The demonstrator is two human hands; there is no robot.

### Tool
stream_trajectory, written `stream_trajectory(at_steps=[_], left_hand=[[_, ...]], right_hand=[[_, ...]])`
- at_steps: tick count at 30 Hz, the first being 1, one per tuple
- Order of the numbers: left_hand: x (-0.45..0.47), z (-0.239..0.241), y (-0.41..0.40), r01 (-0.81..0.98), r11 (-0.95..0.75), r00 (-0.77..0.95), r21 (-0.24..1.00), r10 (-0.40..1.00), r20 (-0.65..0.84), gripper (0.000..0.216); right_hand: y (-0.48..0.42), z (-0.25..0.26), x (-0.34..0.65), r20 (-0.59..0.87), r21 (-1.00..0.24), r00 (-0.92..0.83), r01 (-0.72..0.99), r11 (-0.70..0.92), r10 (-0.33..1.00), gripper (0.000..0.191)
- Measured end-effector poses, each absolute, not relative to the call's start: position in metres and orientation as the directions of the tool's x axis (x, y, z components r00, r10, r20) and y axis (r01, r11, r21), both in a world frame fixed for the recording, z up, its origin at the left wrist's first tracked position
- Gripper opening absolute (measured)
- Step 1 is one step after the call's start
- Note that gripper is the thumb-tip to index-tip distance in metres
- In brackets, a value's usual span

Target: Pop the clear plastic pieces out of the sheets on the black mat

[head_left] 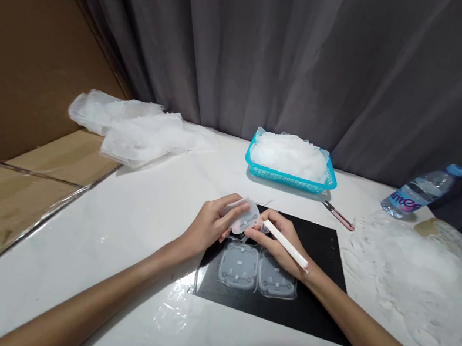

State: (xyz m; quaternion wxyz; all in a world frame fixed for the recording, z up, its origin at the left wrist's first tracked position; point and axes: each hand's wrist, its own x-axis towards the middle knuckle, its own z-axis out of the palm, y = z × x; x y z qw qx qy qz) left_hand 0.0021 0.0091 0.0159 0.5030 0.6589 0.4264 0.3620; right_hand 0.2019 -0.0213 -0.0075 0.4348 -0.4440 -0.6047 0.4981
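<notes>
The left hand [214, 222] pinches a translucent piece [250, 218] up high, probably so its edge faces the right hand [278, 251], which holds a white pen-like tool [288, 246].

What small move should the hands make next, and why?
Probably turn the translucent white, round-cornered plastic piece slightly in the left hand, exposing more edge to the right hand, which holds a slim white pen-like tool. The left hand pinches the piece, the right fingertips are close to its edge, and thin pale strands seem to trail nearby.
</notes>
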Motion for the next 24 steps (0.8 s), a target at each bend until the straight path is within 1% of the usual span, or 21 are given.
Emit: stream_trajectory(at_steps=[5,9,11,13,16,20,24], left_hand=[[-0.001,0.016,0.014,0.24,-0.144,0.395,0.96,0.918,0.039,0.036],[-0.008,0.019,0.022,0.281,-0.178,0.391,0.943,0.919,0.057,0.037],[-0.012,0.019,0.026,0.296,-0.181,0.405,0.938,0.913,0.049,0.038],[-0.016,0.018,0.029,0.306,-0.169,0.435,0.937,0.9,0.02,0.039],[-0.017,0.018,0.029,0.302,-0.146,0.473,0.942,0.881,-0.015,0.041],[-0.014,0.018,0.024,0.281,-0.206,0.491,0.937,0.87,0.044,0.044],[-0.01,0.017,0.02,0.274,-0.211,0.499,0.938,0.865,0.049,0.044]], right_hand=[[-0.02,-0.014,0.203,0.103,-0.966,-0.243,0.209,0.155,0.965,0.032],[-0.02,-0.017,0.204,0.142,-0.915,-0.186,0.35,0.201,0.972,0.021],[-0.019,-0.019,0.204,0.163,-0.899,-0.177,0.379,0.22,0.971,0.019],[-0.019,-0.022,0.205,0.17,-0.903,-0.19,0.364,0.23,0.967,0.018],[-0.018,-0.023,0.206,0.155,-0.935,-0.233,0.278,0.219,0.96,0.021],[-0.017,-0.016,0.207,0.117,-0.97,-0.284,0.174,0.171,0.952,0.026],[-0.017,-0.009,0.206,0.103,-0.978,-0.303,0.141,0.151,0.947,0.031]])
